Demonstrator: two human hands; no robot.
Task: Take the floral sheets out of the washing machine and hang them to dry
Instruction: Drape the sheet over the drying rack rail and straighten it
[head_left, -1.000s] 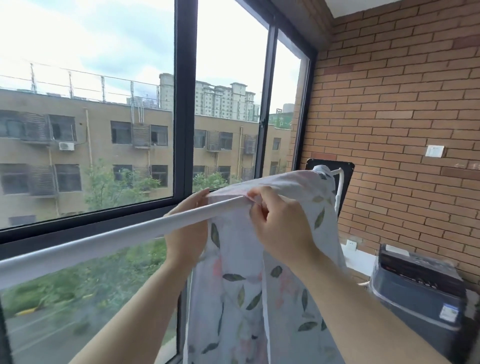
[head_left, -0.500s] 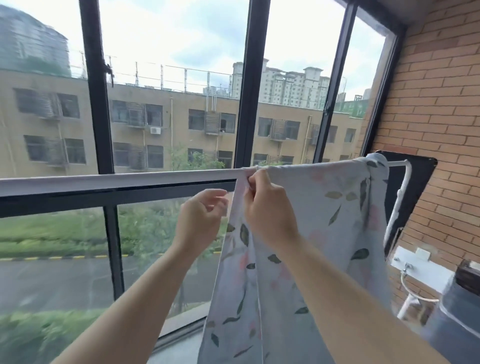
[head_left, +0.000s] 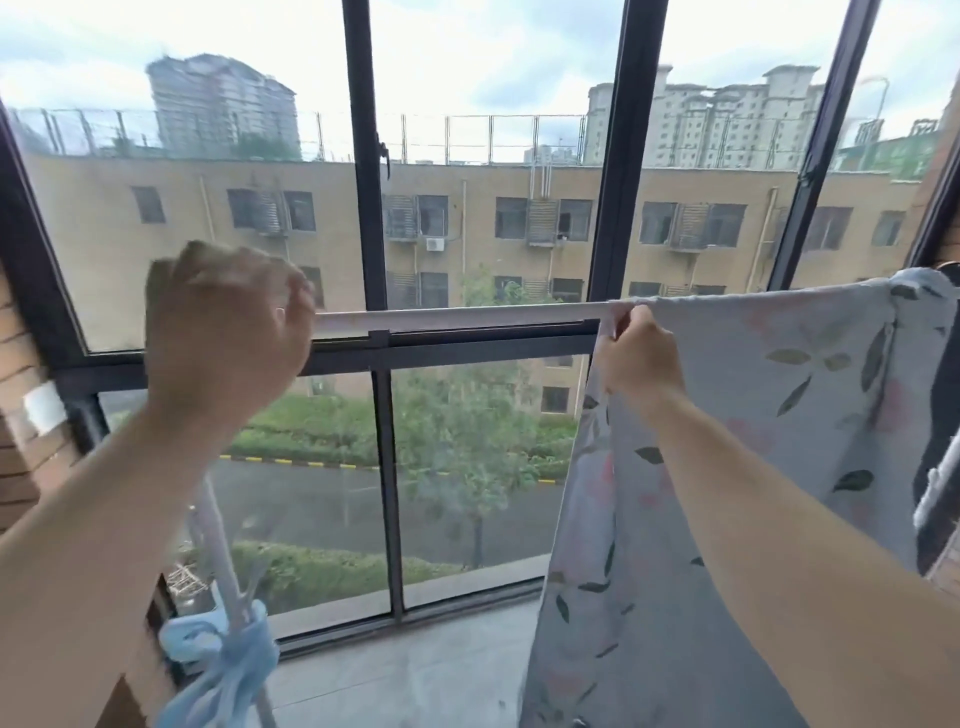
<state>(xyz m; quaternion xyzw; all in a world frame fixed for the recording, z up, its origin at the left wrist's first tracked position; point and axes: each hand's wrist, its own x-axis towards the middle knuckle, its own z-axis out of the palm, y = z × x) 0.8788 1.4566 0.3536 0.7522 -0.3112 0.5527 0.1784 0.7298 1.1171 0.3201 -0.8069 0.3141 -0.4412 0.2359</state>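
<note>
Pinching the floral sheet (head_left: 753, 415) on the rail (head_left: 457, 318), right hand (head_left: 636, 358); left hand (head_left: 223, 332) grips rail, window (head_left: 363, 156) behind.

Dark-framed window (head_left: 618, 156), brick wall (head_left: 15, 467), grey floor (head_left: 415, 675), daylight.

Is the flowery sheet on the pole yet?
On it: the floral sheet drapes over the white pole; the right hand pinches its top edge.
</note>
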